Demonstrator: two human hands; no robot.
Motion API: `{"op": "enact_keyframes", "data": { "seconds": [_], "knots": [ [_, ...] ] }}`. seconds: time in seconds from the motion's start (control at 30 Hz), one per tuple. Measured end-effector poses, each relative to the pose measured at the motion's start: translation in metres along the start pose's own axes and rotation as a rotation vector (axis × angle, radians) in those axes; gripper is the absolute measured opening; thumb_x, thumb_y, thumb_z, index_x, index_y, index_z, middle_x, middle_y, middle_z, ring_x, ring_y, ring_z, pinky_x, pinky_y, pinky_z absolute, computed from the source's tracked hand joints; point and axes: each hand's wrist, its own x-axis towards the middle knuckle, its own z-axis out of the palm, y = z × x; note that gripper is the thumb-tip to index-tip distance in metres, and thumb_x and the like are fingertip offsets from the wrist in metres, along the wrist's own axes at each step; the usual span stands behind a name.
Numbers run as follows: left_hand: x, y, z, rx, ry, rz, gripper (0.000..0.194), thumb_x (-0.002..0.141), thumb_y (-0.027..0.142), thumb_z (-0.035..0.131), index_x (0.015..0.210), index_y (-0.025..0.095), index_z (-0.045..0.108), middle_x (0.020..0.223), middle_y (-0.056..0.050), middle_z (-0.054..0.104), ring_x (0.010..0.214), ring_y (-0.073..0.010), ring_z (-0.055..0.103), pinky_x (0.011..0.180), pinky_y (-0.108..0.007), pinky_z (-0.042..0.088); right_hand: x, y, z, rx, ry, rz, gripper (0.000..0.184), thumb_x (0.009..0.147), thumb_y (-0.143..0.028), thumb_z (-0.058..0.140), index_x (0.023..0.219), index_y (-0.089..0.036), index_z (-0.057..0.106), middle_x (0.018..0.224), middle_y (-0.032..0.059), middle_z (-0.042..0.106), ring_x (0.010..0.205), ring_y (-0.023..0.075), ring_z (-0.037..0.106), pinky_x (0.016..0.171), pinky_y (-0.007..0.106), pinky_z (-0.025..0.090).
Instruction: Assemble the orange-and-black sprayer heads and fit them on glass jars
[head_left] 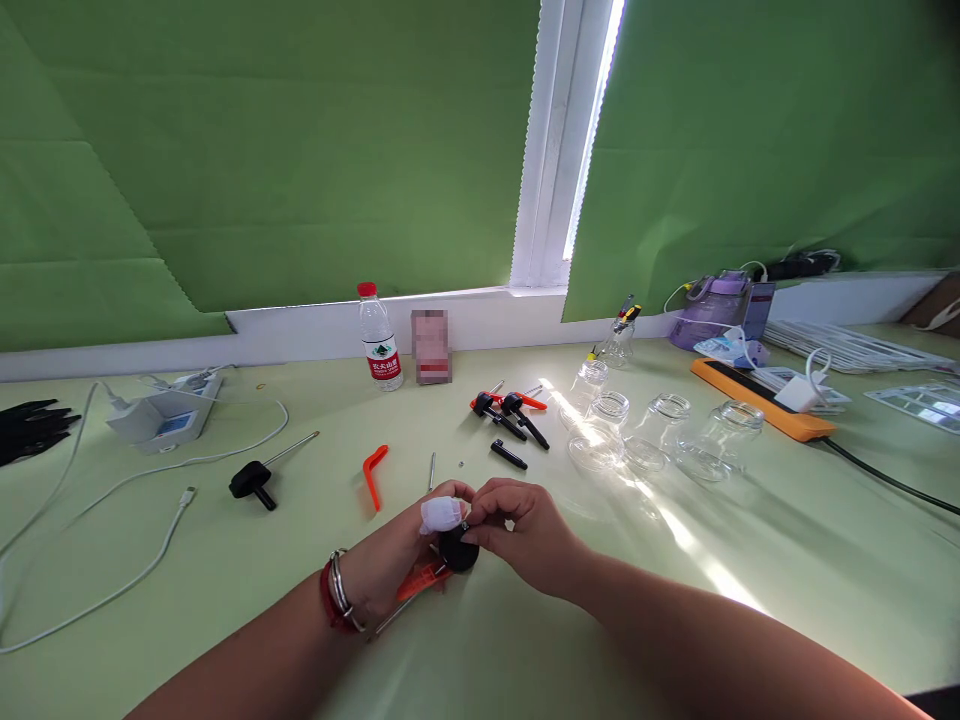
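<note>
My left hand (401, 545), with a white wrapping round one finger, is closed round a round black part with an orange lever and a metal rod (459, 552). My right hand (525, 525) pinches at the top of that black part. Whether a small piece sits between its fingertips is hidden. Beyond my hands lie a loose orange lever (373, 478), a thin metal rod (432, 470) and a short black handle (509, 455). Farther back are black-and-orange pieces with rods (517, 408). Over to the left rests a black piece with a rod (253, 482).
Several clear glass jars (666, 425) stand upside down at right, beside an orange power strip (765, 398). A water bottle (381, 345) stands near the wall. White cables (142, 480) and a white power strip (176, 410) lie at left. A purple jug (709, 310) is at the back right.
</note>
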Motion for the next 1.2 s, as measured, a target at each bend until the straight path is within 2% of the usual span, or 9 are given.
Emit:
{"op": "enact_keyframes", "data": {
  "seconds": [0.27,0.47,0.77,0.97,1.2],
  "knots": [
    [0.0011,-0.0026,0.0015,-0.027,0.013,0.034,0.034,0.071,0.046,0.058,0.094,0.022,0.047,0.073,0.001,0.048,0.062,-0.0124,0.046,0.053,-0.024,0.033,0.0018,0.0016,-0.0003,-0.006,0.018,-0.009,0.009,0.065,-0.011,0.071,0.067,-0.019,0.068,0.071,-0.0005,0.060,0.062,0.0107,0.051,0.057,0.024,0.041],
    [0.0023,-0.0048,-0.0011,-0.024,-0.017,0.044,0.038,0.074,0.049,0.057,0.099,0.021,0.048,0.072,0.001,0.048,0.062,-0.0128,0.046,0.052,-0.023,0.031,0.0014,-0.0009,0.0012,-0.073,0.052,-0.086,0.009,0.066,-0.011,0.070,0.067,-0.020,0.071,0.073,0.0011,0.063,0.064,0.0125,0.056,0.059,0.024,0.045],
    [0.0052,-0.0096,-0.0060,0.017,-0.042,0.042,0.038,0.080,0.053,0.050,0.102,0.023,0.048,0.073,0.001,0.048,0.060,-0.0130,0.046,0.053,-0.025,0.034,-0.0002,-0.0030,0.0004,-0.166,0.026,-0.199,0.015,0.071,-0.007,0.064,0.064,-0.020,0.069,0.071,0.0011,0.064,0.061,0.0114,0.056,0.058,0.023,0.045],
    [0.0029,-0.0059,-0.0043,0.010,-0.045,0.056,0.037,0.080,0.054,0.048,0.098,0.022,0.048,0.069,0.002,0.046,0.058,-0.0132,0.046,0.053,-0.026,0.034,0.0019,0.0012,-0.0020,-0.220,0.043,-0.208,0.007,0.071,-0.013,0.069,0.068,-0.019,0.066,0.069,-0.0001,0.060,0.058,0.0102,0.052,0.055,0.022,0.043],
    [0.0015,-0.0019,-0.0021,-0.008,-0.008,0.017,0.039,0.078,0.053,0.050,0.101,0.023,0.046,0.070,0.001,0.048,0.062,-0.0151,0.050,0.053,-0.025,0.035,0.0036,0.0019,-0.0034,-0.251,0.003,-0.308,0.007,0.077,-0.018,0.066,0.072,-0.020,0.069,0.076,0.0026,0.065,0.068,0.0127,0.060,0.064,0.023,0.049]
  ]
}}
